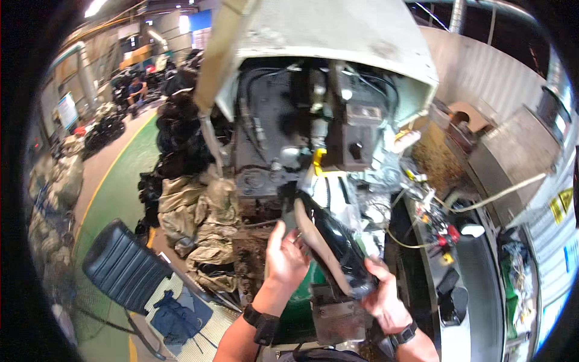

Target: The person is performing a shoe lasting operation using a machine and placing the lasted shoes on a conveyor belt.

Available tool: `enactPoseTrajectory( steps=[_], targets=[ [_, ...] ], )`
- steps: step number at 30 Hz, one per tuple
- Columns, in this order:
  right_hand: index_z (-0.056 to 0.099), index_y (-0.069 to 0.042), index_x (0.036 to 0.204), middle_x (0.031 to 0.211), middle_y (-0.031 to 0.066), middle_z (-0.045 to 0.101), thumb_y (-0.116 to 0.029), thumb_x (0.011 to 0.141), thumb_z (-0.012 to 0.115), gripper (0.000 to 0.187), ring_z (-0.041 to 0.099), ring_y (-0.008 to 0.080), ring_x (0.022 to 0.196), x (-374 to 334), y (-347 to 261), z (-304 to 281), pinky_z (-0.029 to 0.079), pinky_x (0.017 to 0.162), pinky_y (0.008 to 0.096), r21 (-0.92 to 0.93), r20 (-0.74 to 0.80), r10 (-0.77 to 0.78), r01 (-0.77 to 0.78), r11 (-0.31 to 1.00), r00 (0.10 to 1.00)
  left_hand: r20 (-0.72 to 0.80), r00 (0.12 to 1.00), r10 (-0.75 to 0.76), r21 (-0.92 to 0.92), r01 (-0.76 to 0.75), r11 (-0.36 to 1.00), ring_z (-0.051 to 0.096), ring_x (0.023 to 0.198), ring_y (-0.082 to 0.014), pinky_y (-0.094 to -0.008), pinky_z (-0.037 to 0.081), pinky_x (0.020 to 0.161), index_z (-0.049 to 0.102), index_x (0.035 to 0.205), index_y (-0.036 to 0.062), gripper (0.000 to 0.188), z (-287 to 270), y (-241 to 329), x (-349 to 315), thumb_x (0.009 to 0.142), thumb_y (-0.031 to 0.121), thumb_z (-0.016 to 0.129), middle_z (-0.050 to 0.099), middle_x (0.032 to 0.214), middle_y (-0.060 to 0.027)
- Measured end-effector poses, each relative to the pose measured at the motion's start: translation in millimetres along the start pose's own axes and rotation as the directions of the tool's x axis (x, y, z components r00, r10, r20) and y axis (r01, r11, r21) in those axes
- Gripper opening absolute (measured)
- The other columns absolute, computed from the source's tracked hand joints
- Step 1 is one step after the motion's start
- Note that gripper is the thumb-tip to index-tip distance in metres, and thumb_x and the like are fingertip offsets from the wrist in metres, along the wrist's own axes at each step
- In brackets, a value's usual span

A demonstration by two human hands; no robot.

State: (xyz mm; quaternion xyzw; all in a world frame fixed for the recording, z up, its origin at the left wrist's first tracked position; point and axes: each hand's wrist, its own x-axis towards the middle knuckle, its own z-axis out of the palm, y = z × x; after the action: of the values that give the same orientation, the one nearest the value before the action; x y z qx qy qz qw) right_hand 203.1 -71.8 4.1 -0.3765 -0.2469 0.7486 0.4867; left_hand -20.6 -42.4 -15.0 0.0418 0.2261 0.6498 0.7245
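A glossy black shoe [335, 235] with a tan sole side is held tilted in front of the machine, its narrow end up and to the left. My right hand [386, 295] grips its lower end, thumb over the black surface. Along the tan side, my left hand [287, 253] has its fingers curled against the shoe, with the thumb pointing up. Both wrists wear dark bands. Motion blurs the shoe's upper end. Behind and above it stands a large machine [362, 78] with a pale hood, a yellow part [318, 161] and hoses inside.
A metal block [341, 323] sits below the shoe. At left are a black chair [126, 265], a seat with dark blue cloth [178, 320], and beige cloth bundles [205, 211]. To the right, a bench [470, 283] carries tools and cables beside a metal box [512, 163].
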Motion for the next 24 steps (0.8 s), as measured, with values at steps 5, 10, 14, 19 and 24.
enactPoseTrajectory(
  steps=[5, 10, 14, 19, 24],
  targets=[
    [0.046, 0.002, 0.146, 0.138, 0.0247, 0.059, -0.046, 0.097, 0.06, 0.07, 0.06, 0.0462, 0.121, -72.8, 8.2, -26.1, 0.05, 0.105, 0.051, 0.417, 0.573, 0.239, -0.529, 0.739, 0.784, 0.329, 0.94, 0.089, 0.07, -0.119, 0.99, 0.066, 0.11, -0.0381, -0.0481, 0.053, 0.096, 0.062, 0.121, 0.0044, 0.064, 53.7, -34.8, -55.1, 0.091, 0.06, 0.05, 0.068, 0.117, -0.0227],
    [0.051, 0.0, 0.139, 0.13, 0.0138, 0.063, -0.042, 0.107, 0.049, 0.052, 0.061, 0.0203, 0.115, -73.6, -23.4, -23.6, 0.046, 0.105, 0.0355, -0.03, 0.173, -0.31, 0.32, 0.947, 0.935, 0.218, 0.958, -0.186, 0.286, 0.119, 0.951, 0.068, 0.102, -0.0326, -0.0427, 0.054, 0.092, 0.062, 0.119, 0.0026, 0.062, 75.1, -75.9, -84.1, 0.089, 0.056, 0.054, 0.069, 0.112, -0.0178],
    [0.056, 0.002, 0.112, 0.094, 0.0066, 0.065, -0.033, 0.111, 0.044, 0.037, 0.058, 0.0121, 0.09, -92.8, -43.4, -13.5, 0.047, 0.077, 0.0294, -0.522, -0.029, -0.502, 0.415, 0.745, 0.865, 0.221, 0.963, -0.154, 0.433, 0.045, 0.901, 0.068, 0.092, -0.0227, -0.0334, 0.054, 0.083, 0.062, 0.118, -0.0003, 0.058, 78.3, -114.2, -88.2, 0.093, 0.051, 0.052, 0.07, 0.106, -0.0126],
    [0.051, 0.003, 0.106, 0.067, 0.0289, 0.061, -0.022, 0.108, 0.049, 0.024, 0.065, 0.0457, 0.061, -129.4, -60.5, -24.2, 0.048, 0.054, 0.0472, -0.94, 0.05, -0.642, 0.252, 0.228, 0.765, 0.312, 0.922, -0.229, 0.497, 0.047, 0.867, 0.068, 0.086, -0.0185, -0.03, 0.053, 0.076, 0.064, 0.114, 0.001, 0.046, 76.9, -133.7, -95.9, 0.097, 0.042, 0.051, 0.07, 0.098, -0.0086],
    [0.05, 0.002, 0.106, 0.065, 0.03, 0.059, -0.019, 0.107, 0.051, 0.021, 0.064, 0.048, 0.062, -142.0, -61.4, -46.5, 0.049, 0.054, 0.0484, -0.985, -0.001, -0.682, 0.117, 0.127, 0.731, 0.313, 0.911, -0.267, 0.677, -0.017, 0.736, 0.068, 0.087, -0.0174, -0.0305, 0.053, 0.076, 0.065, 0.113, -0.0015, 0.044, 89.5, -163.1, -98.9, 0.097, 0.037, 0.05, 0.07, 0.1, -0.0086]
  ],
)
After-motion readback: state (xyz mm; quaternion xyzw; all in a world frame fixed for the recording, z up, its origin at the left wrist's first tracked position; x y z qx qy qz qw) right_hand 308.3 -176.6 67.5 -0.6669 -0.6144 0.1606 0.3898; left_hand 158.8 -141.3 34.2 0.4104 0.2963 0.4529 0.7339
